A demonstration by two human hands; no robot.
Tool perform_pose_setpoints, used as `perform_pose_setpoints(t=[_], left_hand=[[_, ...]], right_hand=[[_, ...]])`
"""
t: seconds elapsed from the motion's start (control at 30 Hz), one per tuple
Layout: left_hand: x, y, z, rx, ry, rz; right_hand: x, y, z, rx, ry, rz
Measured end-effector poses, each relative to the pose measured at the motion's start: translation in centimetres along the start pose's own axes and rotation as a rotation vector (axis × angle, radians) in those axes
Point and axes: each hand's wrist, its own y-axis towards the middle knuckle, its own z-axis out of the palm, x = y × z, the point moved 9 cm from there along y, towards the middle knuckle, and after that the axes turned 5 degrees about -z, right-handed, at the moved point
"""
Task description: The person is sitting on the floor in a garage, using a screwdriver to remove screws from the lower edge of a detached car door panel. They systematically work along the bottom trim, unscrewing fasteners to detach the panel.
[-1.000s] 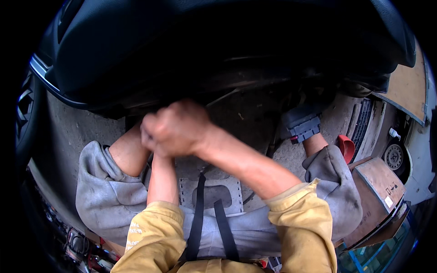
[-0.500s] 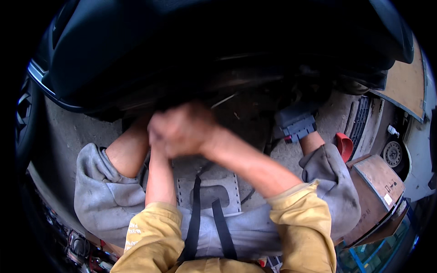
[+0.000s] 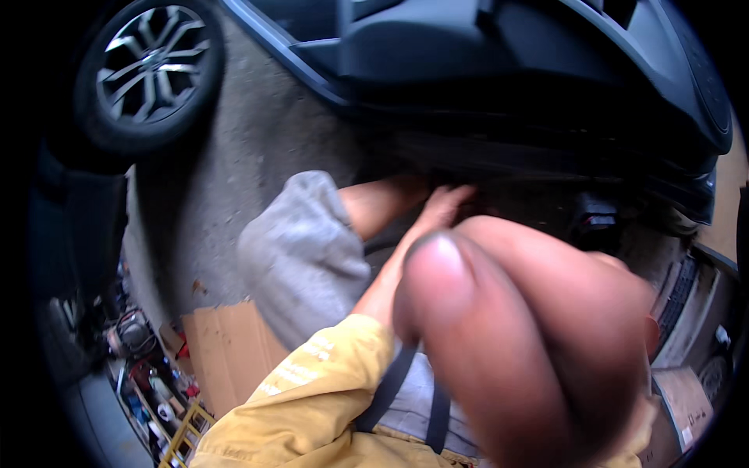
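Note:
My right hand (image 3: 530,327) looms very close to the view, large and blurred. Its thumb and a bent finger are drawn together; whatever may be between them is hidden. Farther down, my left hand (image 3: 449,204) reaches out beside my lower leg, fingers stretched and apart, holding nothing that I can see. It is nearest to the shadowed underside of a large dark car panel (image 3: 468,62). Beyond my right hand a dark grey plastic box-shaped part (image 3: 598,217) shows, blurred. My right leg is mostly covered by that hand.
An alloy wheel with a black tyre (image 3: 154,66) stands at the upper left. Flattened cardboard (image 3: 230,351) lies on the left, beside a clutter of tools and parts (image 3: 156,386). A wooden box (image 3: 685,402) is at the lower right.
The hands were together, blurred, near my left leg; now the right is raised close to the view and the left reaches downward alone. The view has swung left, bringing in the wheel and cardboard.

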Motion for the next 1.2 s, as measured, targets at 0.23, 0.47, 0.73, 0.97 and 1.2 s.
perform_pose_setpoints(t=[0.23, 0.47, 0.73, 0.97, 1.2], left_hand=[[0.7, -7.7, -1.1, -0.126, -0.04, 0.016], [1.6, -9.5, -0.8, -0.112, 0.034, 0.0], [4.0, -10.1, -2.3, -0.108, 0.014, -0.033], [5.2, -9.4, -3.0, -0.146, 0.028, -0.073], [6.3, -8.8, -2.2, -0.129, 0.031, -0.101]], right_hand=[[9.2, -7.7, 9.0, 0.391, -0.425, -0.365], [11.0, -10.3, 13.2, 0.381, -0.578, -0.461], [10.8, -12.6, 12.7, 0.384, -0.657, -0.418], [10.5, -12.4, 13.2, 0.408, -0.652, -0.43], [10.4, -12.1, 13.5, 0.428, -0.655, -0.436]])
